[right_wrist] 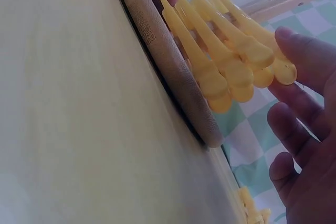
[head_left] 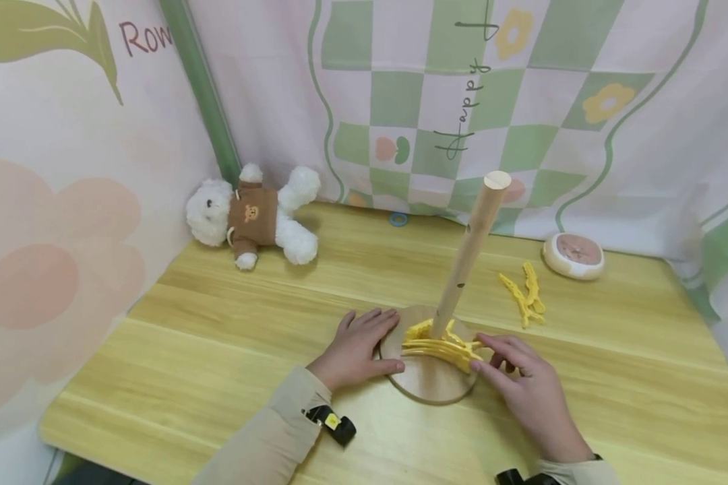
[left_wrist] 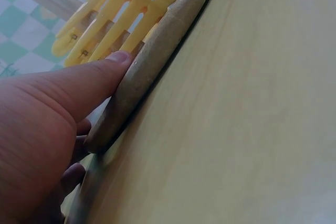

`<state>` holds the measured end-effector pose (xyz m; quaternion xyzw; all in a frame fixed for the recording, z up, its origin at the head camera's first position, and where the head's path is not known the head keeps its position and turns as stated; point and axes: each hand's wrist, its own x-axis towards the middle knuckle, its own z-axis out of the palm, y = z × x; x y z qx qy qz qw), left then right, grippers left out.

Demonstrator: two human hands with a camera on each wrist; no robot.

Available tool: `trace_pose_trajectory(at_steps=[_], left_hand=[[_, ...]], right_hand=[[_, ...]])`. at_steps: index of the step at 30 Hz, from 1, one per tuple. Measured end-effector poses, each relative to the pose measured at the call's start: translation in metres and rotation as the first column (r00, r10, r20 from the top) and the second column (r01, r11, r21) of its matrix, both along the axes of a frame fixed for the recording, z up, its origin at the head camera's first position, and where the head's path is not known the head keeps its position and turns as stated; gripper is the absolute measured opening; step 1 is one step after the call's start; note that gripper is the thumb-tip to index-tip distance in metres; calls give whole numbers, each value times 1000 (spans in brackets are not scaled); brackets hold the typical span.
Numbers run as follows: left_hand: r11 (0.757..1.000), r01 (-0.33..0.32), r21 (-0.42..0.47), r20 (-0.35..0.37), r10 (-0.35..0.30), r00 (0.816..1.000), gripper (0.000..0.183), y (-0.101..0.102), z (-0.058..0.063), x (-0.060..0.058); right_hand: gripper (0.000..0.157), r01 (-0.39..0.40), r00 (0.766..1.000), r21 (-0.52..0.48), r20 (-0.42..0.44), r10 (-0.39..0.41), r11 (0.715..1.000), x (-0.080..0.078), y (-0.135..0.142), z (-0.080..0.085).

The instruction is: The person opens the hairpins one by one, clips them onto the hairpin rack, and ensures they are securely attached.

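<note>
A round wooden base (head_left: 432,387) with an upright wooden pole (head_left: 468,256) stands on the table. Several long yellow hair clips (head_left: 439,347) lie side by side across the base, in front of the pole's foot. My left hand (head_left: 356,349) rests on the base's left side, its thumb touching the rim near the clips. At the right end of the row, my right hand (head_left: 524,384) pinches a clip end between thumb and index finger. In the right wrist view the thumb meets the outermost clip (right_wrist: 283,72), and the other fingers are loosely bent.
More yellow clips (head_left: 526,296) lie on the table right of the base. Behind them sits a small round clock-like object (head_left: 575,256). A white plush toy (head_left: 257,212) in brown clothing lies at the back left. A blue ring (head_left: 398,219) lies by the curtain (head_left: 394,94).
</note>
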<state>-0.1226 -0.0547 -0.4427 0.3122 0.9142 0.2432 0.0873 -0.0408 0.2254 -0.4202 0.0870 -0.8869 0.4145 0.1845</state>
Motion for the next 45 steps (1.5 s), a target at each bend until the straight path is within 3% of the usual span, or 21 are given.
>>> trace_pose_trajectory(at_steps=[5,9,16,23,29,34,45], left_hand=[[1000,1,7,3,-1,1000,86,0,1,1],[1000,1,7,-4,-1,1000,85,0,1,0],[1000,-3,1,1,3,1000,85,0,1,0],[1000,-4,-2,2,4,1000,85,0,1,1],[1000,-3,2,-7,3,1000,85,0,1,1],[1000,-2,-1,-7,2,1000,85,-1,1,1],[1000,0,0,-12,0,1000,85,-1,2,1]], right_hand=[[54,-29,999,-60,39,31,998,3,0,0],[53,-47,998,-85,43,51,995,4,3,-1],[56,-9,995,-18,96,11,1000,5,2,-3],[51,9,998,4,58,-9,1000,4,1,-4],[46,34,995,7,92,-35,999,3,-1,-5],[46,15,995,-50,98,-10,999,5,1,-5],[37,4,1000,-157,28,1,988,7,6,-5]])
